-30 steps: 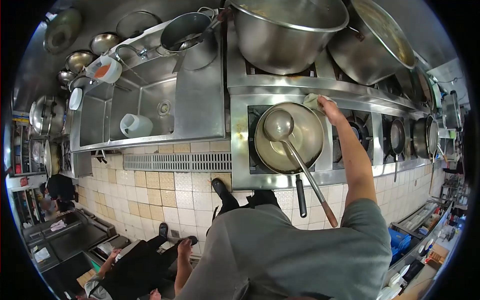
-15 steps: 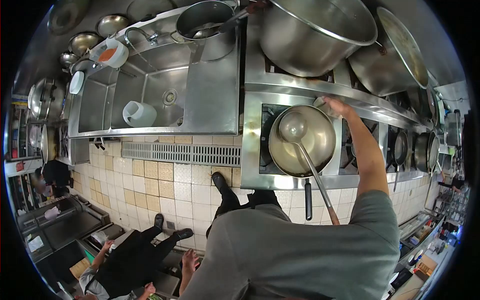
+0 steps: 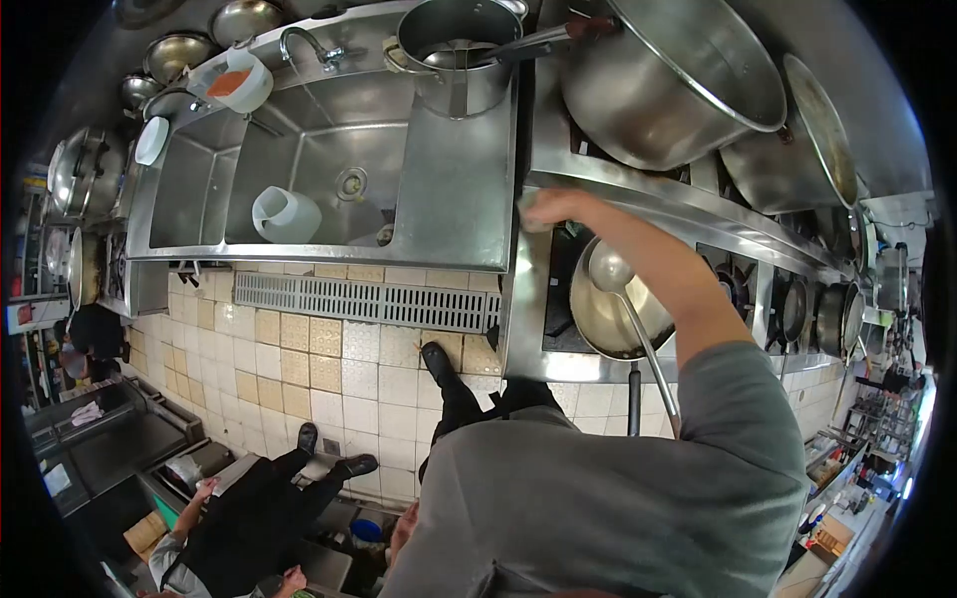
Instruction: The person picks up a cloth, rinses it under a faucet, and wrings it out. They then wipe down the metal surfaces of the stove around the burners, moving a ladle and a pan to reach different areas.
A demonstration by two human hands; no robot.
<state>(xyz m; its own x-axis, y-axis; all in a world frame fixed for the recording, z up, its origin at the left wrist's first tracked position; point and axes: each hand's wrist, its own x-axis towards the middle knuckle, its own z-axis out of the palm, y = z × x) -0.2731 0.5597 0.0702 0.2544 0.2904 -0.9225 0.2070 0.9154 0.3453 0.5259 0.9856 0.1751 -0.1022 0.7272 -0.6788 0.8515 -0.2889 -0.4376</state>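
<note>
My right hand (image 3: 560, 206) reaches across the stove's far left corner, shut on a pale cloth (image 3: 528, 209) pressed against the steel ledge beside the sink counter; the hand is blurred. Under my forearm sits a steel wok (image 3: 616, 317) on a burner, with a long-handled ladle (image 3: 608, 269) resting in it, its handle pointing back toward me. My left hand (image 3: 402, 533) hangs low by my side, mostly hidden behind my grey shirt.
A steel double sink (image 3: 329, 149) holds a white jug (image 3: 286, 214). Large stockpots (image 3: 688, 80) stand behind the burners, a smaller pot (image 3: 459, 55) by the tap. A floor drain grate (image 3: 359, 301) crosses the tiles. A person in black (image 3: 239, 523) crouches at lower left.
My right hand has slid the cloth leftward along the stove's back ledge, from behind the wok to the stove's left corner. The wok and ladle stay put.
</note>
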